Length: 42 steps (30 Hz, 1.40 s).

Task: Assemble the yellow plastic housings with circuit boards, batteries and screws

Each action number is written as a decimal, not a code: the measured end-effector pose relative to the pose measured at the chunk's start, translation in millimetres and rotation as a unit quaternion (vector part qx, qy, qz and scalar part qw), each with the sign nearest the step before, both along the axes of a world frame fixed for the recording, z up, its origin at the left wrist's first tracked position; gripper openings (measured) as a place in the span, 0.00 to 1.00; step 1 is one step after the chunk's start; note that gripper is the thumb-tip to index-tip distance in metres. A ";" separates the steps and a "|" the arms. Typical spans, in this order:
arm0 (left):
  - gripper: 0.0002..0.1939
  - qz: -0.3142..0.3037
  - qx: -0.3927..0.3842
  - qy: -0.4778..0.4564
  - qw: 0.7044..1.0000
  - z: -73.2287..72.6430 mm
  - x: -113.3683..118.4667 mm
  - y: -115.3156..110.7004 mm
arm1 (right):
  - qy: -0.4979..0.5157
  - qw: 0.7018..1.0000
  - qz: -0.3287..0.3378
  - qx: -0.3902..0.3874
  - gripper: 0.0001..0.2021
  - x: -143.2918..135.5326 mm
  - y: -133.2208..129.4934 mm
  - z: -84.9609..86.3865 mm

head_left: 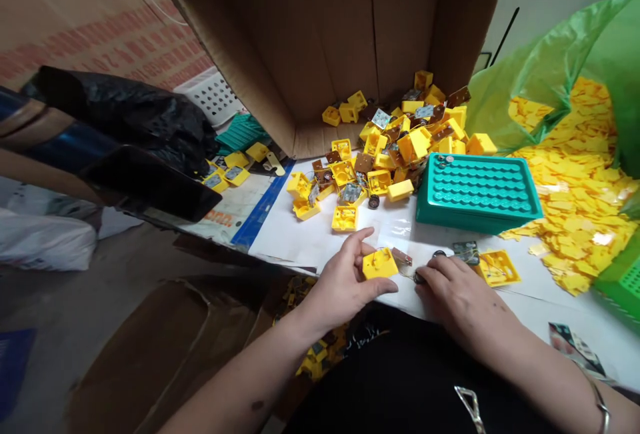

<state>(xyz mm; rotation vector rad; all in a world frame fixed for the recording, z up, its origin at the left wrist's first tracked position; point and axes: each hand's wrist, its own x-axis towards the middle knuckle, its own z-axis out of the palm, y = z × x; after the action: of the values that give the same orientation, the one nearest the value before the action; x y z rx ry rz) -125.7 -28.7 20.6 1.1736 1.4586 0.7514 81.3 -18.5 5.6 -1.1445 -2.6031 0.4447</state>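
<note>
My left hand (350,274) grips a small yellow plastic housing (380,264) between thumb and fingers, its hollow side not facing me. Thin wires and a brown circuit board (401,257) hang at its right side. My right hand (457,287) is closed over the white-covered table, fingertips on a small black round part (419,277) that they partly hide. Another dark round piece (439,254) shows just behind those fingers. To the right of them lie an open yellow housing (499,269) with wires inside and a grey board (466,252).
Behind my hands, yellow housings with boards and wires (400,144) spill from a tipped cardboard box (320,41). A teal ridged container (480,187) stands at right. Beyond it, a green bag (555,54) spills flat yellow pieces (580,207). A dark flat device (155,184) juts in at left.
</note>
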 end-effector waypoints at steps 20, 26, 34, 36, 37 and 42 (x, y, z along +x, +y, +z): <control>0.24 -0.036 -0.052 -0.221 0.973 -4.4 50.0 -12.0 | 0.293 0.895 -0.188 -0.280 0.07 0.1 -12.3 18.7; 0.22 -0.046 0.064 -0.099 0.992 -9.2 60.9 -18.3 | 0.169 0.971 -0.162 -0.055 0.05 1.9 -16.4 14.8; 0.21 0.040 -0.039 -0.235 0.970 -6.3 65.8 -9.7 | 0.012 0.992 -0.064 0.104 0.11 3.3 -17.3 12.4; 0.22 0.045 -0.048 -0.246 0.967 -8.2 65.8 -9.8 | -0.013 0.993 -0.059 0.102 0.12 4.4 -18.6 12.3; 0.23 0.035 -0.040 -0.244 0.968 -9.4 66.0 -10.7 | -0.019 0.993 -0.067 0.097 0.10 4.6 -19.0 12.0; 0.22 -0.005 0.027 -0.203 0.979 -14.9 68.9 -17.6 | -0.052 0.985 -0.124 0.113 0.04 -0.6 -18.5 12.8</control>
<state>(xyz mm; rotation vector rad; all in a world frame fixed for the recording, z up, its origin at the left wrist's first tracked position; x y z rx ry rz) -56.8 -46.2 5.7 0.9956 1.0972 0.9658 80.6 -37.0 18.4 -1.4171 -2.4716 0.0369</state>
